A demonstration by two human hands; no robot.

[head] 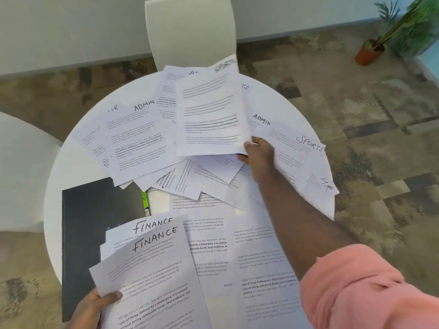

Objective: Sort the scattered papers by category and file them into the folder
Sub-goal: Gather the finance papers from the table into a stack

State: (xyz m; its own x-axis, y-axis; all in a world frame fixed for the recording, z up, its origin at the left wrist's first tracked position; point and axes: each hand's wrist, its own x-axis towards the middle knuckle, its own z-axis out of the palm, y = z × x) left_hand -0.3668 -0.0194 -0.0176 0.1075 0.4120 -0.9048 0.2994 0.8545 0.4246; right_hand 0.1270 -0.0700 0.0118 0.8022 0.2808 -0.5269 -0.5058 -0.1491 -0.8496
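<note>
Head view, looking down on a round white worktop (71, 167) that is carrying scattered papers (213, 233) across the centre of the frame. At the centre right, the right hand (257, 154) is pinching the lower right corner of a blurred sheet (209, 115), thumb on top, and is holding it above the pile. At the lower left, the left hand (95, 307) is gripping a fanned stack of sheets headed FINANCE (152, 269), thumb pressing on the top page. A black folder (83, 222) is lying flat at the left of the worktop, partly under that stack. Sheets headed ADMIN (135, 138) and SPORTS (306, 148) are lying in the upper half.
</note>
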